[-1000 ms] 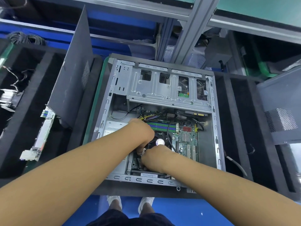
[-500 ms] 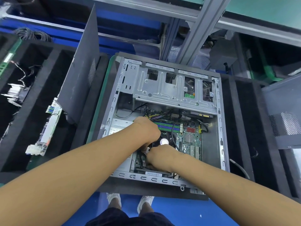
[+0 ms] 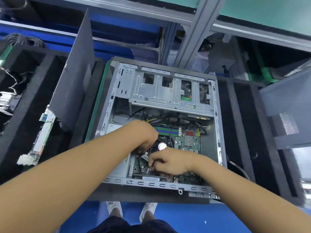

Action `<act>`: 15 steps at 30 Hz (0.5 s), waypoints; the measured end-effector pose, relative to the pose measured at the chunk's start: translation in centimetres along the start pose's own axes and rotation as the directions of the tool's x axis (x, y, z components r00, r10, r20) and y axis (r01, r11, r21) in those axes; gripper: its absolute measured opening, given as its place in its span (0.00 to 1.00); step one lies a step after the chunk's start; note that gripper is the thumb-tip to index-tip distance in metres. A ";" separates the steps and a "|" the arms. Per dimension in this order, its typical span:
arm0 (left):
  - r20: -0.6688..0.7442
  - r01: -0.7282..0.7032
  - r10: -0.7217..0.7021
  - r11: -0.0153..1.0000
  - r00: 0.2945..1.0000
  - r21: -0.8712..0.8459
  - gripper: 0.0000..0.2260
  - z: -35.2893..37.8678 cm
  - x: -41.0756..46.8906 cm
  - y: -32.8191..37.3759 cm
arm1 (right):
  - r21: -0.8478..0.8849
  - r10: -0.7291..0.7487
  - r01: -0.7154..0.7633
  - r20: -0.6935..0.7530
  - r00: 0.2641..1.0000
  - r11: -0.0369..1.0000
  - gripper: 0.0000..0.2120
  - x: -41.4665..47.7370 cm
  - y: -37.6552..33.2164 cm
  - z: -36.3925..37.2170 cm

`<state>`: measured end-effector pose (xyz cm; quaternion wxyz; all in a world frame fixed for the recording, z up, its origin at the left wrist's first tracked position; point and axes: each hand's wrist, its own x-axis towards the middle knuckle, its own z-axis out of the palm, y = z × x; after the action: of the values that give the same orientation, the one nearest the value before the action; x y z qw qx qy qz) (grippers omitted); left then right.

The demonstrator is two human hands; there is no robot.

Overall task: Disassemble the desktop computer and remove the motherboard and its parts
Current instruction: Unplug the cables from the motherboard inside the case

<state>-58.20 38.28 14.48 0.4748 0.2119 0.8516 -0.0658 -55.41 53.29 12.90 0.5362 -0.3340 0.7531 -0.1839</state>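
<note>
Desktop computer [image 3: 151,183] is laid flat on the bench with its open side upward, and every place below is given from its cooler fan [image 3: 161,146]. Beyond the fan, at the far end of the case, the steel drive cage [image 3: 168,91] is seen in place. Directly right of the fan the green motherboard [image 3: 190,143] is seen seated in the case, with the memory slots [image 3: 168,130] just beyond the fan.

The fan's left edge is covered by the left hand [image 3: 144,135], whose fingers are curled downward; whether anything is gripped there cannot be told. Just nearer than the fan, a thin dark lead [image 3: 152,165] is pinched between thumb and forefinger of the right hand [image 3: 170,163], close beside a white connector [image 3: 145,156].

A lead is judged to be in the course of being unplugged from the board. The plug body should be gripped rather than the wire, any latch should be pressed first, and the pull should be made straight up from the header. The board is best steadied by the left hand so that it is not flexed, and the freed lead should be laid clear of the fan.
</note>
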 end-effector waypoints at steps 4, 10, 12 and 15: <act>0.028 -0.015 0.018 0.997 0.999 -0.079 0.10 -1.4 -1.1 -0.8 | 0.243 -0.024 0.027 -0.015 1.000 0.970 0.08 -0.1 0.3 -0.5; 0.001 -0.055 0.058 0.961 0.998 -0.270 0.09 -1.6 -1.9 -3.1 | 0.092 -0.096 0.108 -0.131 0.987 0.990 0.11 1.8 -2.2 0.6; -0.016 -0.071 0.070 0.943 0.997 -0.325 0.08 -1.6 -1.8 -3.4 | 0.009 -0.139 0.140 -0.056 0.989 0.990 0.14 2.0 -3.2 0.5; -0.125 -0.160 0.124 0.928 0.984 -0.337 0.11 -2.5 -2.2 -2.5 | 0.116 -0.067 0.068 -0.009 0.998 0.991 0.16 -0.5 -2.2 -1.9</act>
<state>-60.20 36.20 17.47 0.4643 0.1896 0.8553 0.1301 -56.36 51.90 15.30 0.5463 -0.3271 0.7307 -0.2461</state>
